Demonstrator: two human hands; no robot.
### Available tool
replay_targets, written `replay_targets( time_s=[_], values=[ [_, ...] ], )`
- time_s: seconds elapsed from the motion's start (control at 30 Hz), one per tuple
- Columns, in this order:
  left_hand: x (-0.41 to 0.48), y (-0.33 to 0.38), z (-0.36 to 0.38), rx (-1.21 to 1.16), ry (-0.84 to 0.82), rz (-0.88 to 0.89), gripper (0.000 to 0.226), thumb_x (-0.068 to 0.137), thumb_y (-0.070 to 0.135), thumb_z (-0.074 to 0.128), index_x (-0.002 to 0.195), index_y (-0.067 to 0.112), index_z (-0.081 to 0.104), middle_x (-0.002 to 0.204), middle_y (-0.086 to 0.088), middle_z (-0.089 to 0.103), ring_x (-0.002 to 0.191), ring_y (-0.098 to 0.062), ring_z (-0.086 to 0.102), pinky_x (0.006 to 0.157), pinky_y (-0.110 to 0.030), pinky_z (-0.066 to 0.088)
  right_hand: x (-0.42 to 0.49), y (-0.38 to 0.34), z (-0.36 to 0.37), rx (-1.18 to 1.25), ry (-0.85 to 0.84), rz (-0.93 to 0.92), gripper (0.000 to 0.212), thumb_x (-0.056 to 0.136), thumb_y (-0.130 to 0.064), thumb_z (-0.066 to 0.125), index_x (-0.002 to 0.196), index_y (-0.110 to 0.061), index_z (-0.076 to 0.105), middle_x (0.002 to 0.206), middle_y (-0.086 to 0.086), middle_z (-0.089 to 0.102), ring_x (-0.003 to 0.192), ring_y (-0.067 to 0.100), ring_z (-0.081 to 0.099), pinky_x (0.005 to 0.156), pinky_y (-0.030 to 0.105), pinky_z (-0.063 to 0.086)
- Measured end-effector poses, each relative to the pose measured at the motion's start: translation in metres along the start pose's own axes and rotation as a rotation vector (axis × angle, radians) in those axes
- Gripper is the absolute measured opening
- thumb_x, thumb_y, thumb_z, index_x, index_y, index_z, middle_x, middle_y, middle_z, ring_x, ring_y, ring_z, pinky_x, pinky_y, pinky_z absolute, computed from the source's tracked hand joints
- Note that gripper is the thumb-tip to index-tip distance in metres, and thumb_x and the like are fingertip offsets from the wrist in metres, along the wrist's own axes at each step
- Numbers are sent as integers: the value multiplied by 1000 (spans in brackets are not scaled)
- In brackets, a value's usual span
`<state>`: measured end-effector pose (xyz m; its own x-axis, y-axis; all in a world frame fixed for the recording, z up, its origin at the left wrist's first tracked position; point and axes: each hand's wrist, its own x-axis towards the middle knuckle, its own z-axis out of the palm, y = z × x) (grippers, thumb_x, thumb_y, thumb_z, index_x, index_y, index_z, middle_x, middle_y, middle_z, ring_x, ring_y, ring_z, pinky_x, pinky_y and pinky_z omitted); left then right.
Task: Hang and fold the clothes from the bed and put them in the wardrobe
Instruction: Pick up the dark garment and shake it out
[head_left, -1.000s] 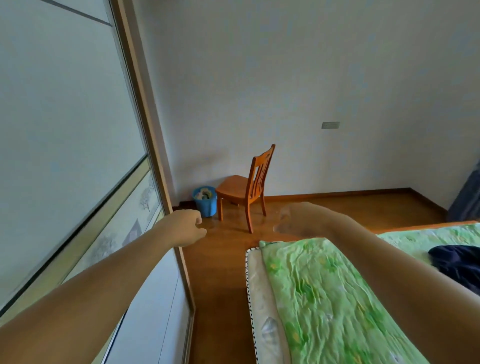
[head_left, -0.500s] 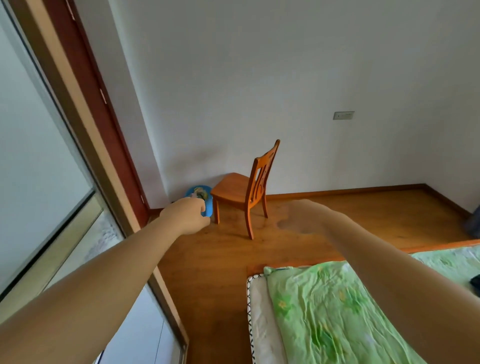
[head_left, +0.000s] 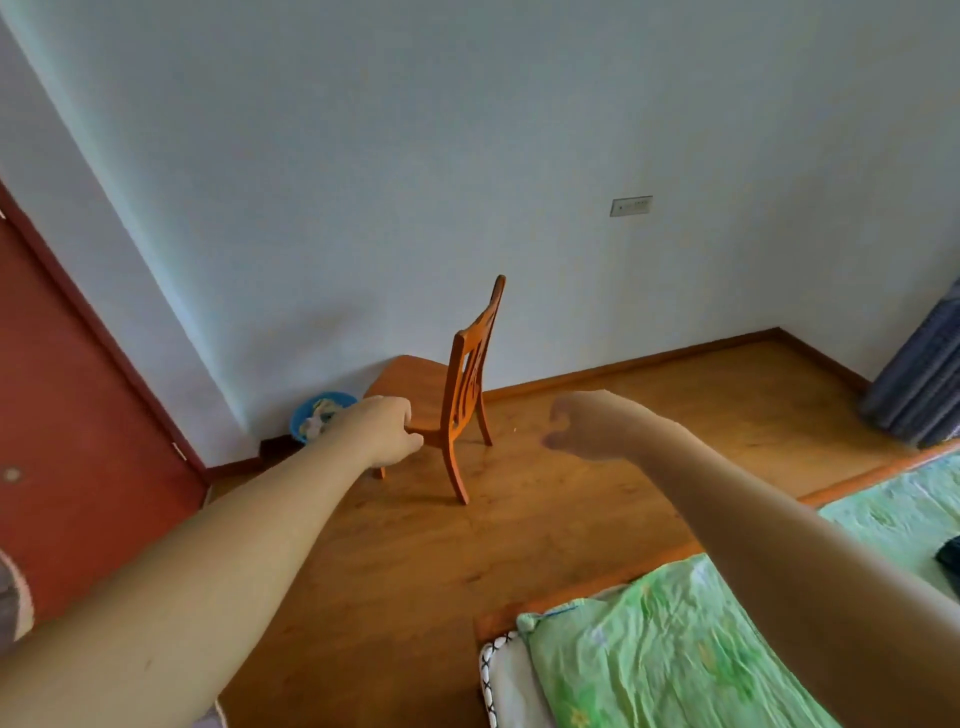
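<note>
The dark piece of cloth (head_left: 948, 557) lies on the crinkly green flowery bed sheet (head_left: 649, 660), right at the right edge of the picture. It is well apart from both hands, and it sits past the right arm. Neither hand touches it. The left hand (head_left: 382, 428) is stretched out over the brown wooden floor (head_left: 519, 545) with its fingers curled into a tight fist, and it holds nothing. The right hand (head_left: 597, 426) is also held out over the floor. Its fingers and thumb are bent loosely like a soft claw, and it holds nothing too. The cloth looks very dark, almost black, and a bit lumpy. Only a small corner shows, because the edge of the picture cuts it off, so what kind of clothing it is cannot be told. The right arm hides a big part of the sheet. At the near corner of the bed a white mattress edge with black criss-cross trim (head_left: 493, 670) peeks out. The left hand covers part of the seat of the orange wooden chair (head_left: 470, 364). Beside the chair, by the wall, stands a round blue bin (head_left: 324, 410), and the things inside it are too blurry to name. A dark red door (head_left: 78, 415) is cut off on the left.
</note>
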<state>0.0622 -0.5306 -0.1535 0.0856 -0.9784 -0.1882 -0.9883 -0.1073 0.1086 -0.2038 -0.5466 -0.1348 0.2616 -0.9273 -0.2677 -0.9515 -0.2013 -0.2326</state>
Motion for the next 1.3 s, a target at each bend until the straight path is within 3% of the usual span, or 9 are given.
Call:
replay_targets(
  time_s=[0.17, 0.33, 0.5, 0.67, 0.73, 0.9, 1.0, 1.13, 1.3],
  values=[
    [103, -5, -1, -25, -17, 7, 48, 96, 40, 61, 139, 22, 52, 140, -5, 54, 115, -21, 58, 81, -29, 46, 99, 14, -9, 28, -12, 32, 53, 94, -47, 64, 139, -21, 55, 139, 4, 59, 125, 25, 57, 101, 42, 51],
    [184, -24, -18, -14, -53, 23, 49, 96, 41, 61, 140, 23, 51, 140, -5, 53, 116, -21, 58, 86, -30, 49, 179, 16, -27, 63, -40, 59, 53, 94, -46, 65, 139, -20, 54, 138, 5, 60, 123, 25, 58, 100, 42, 52],
    [271, -36, -29, 9, -43, 89, 48, 95, 44, 59, 138, 24, 52, 134, -2, 59, 102, -15, 61, 76, -26, 49, 248, 18, -40, 43, -35, 79, 56, 95, -49, 62, 142, -20, 53, 140, 5, 59, 125, 25, 57, 101, 42, 51],
    [384, -32, -30, 49, -30, 207, 51, 91, 50, 59, 137, 28, 54, 134, -1, 60, 117, -21, 59, 95, -40, 54, 321, 41, -45, 74, 4, 172, 57, 94, -52, 61, 141, -20, 54, 138, 4, 60, 123, 25, 58, 98, 39, 53],
    [433, -26, -28, 44, -29, 260, 46, 89, 51, 58, 130, 29, 57, 128, 0, 63, 110, -21, 61, 91, -42, 56, 354, 52, -43, 86, 20, 237, 57, 94, -52, 61, 141, -21, 54, 137, 4, 61, 122, 24, 59, 97, 39, 53],
    [535, -6, -24, 28, -91, 404, 31, 89, 48, 62, 114, 30, 60, 105, 6, 62, 84, -13, 59, 69, -30, 56, 427, 76, -52, 147, 15, 393, 55, 95, -50, 61, 141, -20, 54, 139, 4, 60, 124, 26, 58, 99, 40, 53],
    [585, 20, -27, 74, -123, 506, 38, 90, 46, 60, 123, 29, 58, 111, 3, 61, 88, -16, 62, 75, -35, 58, 453, 95, -61, 191, 39, 468, 55, 94, -51, 62, 140, -22, 54, 137, 4, 60, 121, 25, 60, 95, 38, 56],
    [634, 90, -28, 105, -167, 672, 42, 94, 45, 57, 132, 27, 54, 99, 8, 55, 86, -14, 59, 68, -32, 50, 452, 140, -59, 217, 100, 614, 55, 92, -57, 61, 138, -27, 55, 130, 0, 64, 112, 21, 64, 76, 25, 51],
    [658, 208, -11, 175, -246, 865, 48, 94, 48, 57, 137, 26, 53, 131, -1, 59, 112, -20, 60, 91, -39, 55, 415, 225, -50, 297, 86, 831, 58, 90, -59, 62, 139, -28, 54, 132, 0, 62, 113, 23, 62, 75, 23, 43]
  ],
)
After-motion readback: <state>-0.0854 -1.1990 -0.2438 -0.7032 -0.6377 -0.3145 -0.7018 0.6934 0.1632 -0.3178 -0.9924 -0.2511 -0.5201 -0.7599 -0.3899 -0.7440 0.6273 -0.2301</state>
